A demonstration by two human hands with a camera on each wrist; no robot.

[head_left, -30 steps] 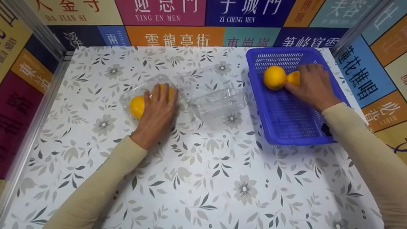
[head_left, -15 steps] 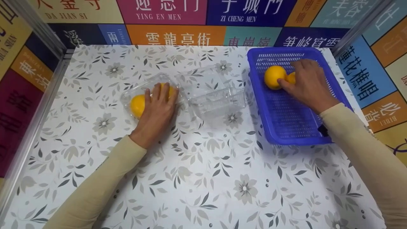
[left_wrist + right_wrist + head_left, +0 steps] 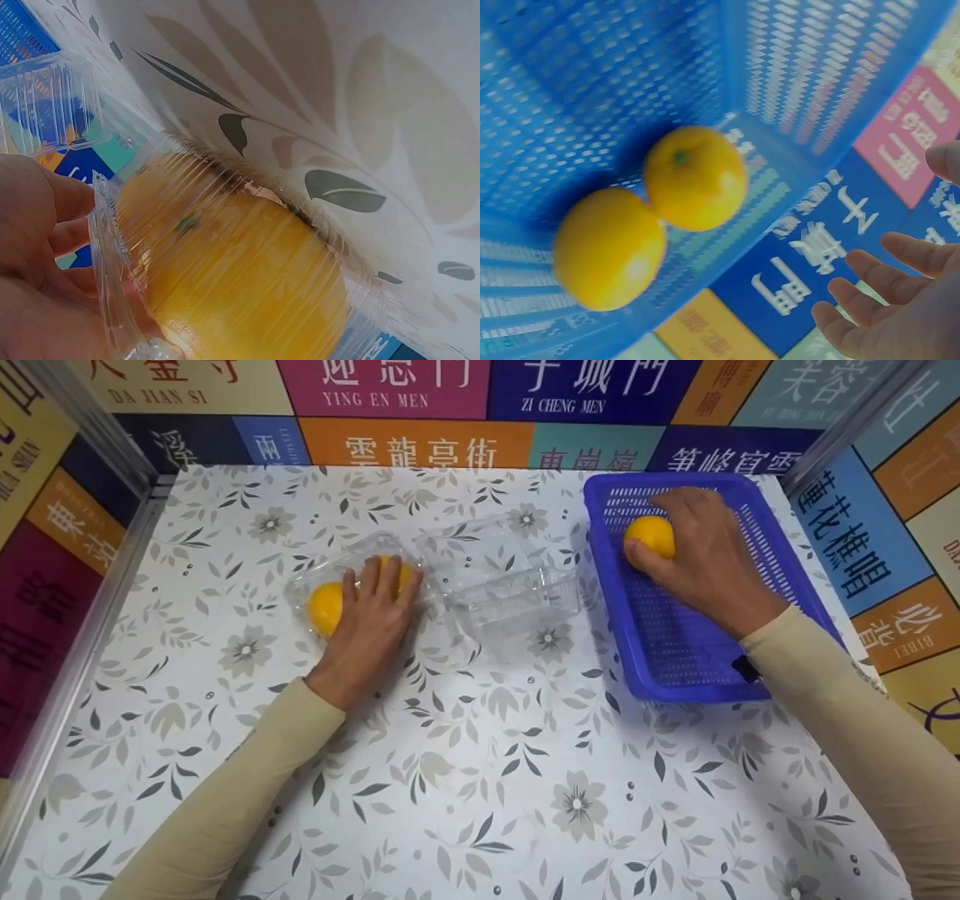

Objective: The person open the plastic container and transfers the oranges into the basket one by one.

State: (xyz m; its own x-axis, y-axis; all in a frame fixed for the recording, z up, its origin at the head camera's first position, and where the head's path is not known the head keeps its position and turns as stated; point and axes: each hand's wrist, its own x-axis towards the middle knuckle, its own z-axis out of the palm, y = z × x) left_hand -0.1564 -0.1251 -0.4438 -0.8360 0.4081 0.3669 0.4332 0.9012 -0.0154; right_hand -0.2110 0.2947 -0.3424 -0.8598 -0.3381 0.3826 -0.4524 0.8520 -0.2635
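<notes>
Below "YING EN MEN" sign (image 3: pixel 373 390), left fingers (image 3: pixel 375 585) flat on clamshell (image 3: pixel 337 577), right fingers (image 3: pixel 675 510) loose over orange (image 3: pixel 649 534).

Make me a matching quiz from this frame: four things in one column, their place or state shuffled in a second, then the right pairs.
Things:
1. left hand
2. right hand
3. blue basket
4. empty clear container

Place or state:
A. lies on the table between the two hands, with nothing in it
B. rests on top of the clear box of oranges
C. sits at the table's far right corner
D. reaches into the basket over an orange

Pairs: 1-B, 2-D, 3-C, 4-A
</notes>
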